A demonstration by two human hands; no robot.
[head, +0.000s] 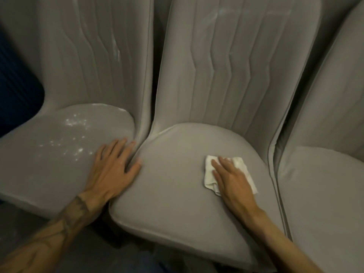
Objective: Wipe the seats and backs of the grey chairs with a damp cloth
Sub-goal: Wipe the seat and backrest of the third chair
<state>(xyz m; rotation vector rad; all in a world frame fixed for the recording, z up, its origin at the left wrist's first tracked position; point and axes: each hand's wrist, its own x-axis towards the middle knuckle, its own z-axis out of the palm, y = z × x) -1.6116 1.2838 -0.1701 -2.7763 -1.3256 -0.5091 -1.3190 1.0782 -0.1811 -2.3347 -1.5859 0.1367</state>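
Three grey padded chairs stand side by side. On the seat of the middle chair [177, 184] lies a white cloth [209, 174], pressed flat under my right hand [231, 179], whose fingers are straight on top of it. My left hand [115, 168] rests flat across the gap between the left chair's seat [49, 154] and the middle seat, with its thumb on the middle seat's edge. The left seat carries white specks and smears, and the left chair's back [98, 56] has a white streak near its right edge. The middle chair's back [236, 66] shows faint pale marks near the top.
The third grey chair [325, 194] stands close at the right, only partly in view. A dark blue surface [17, 85] lies beyond the left chair. Dark floor [88, 251] shows below the seats' front edges.
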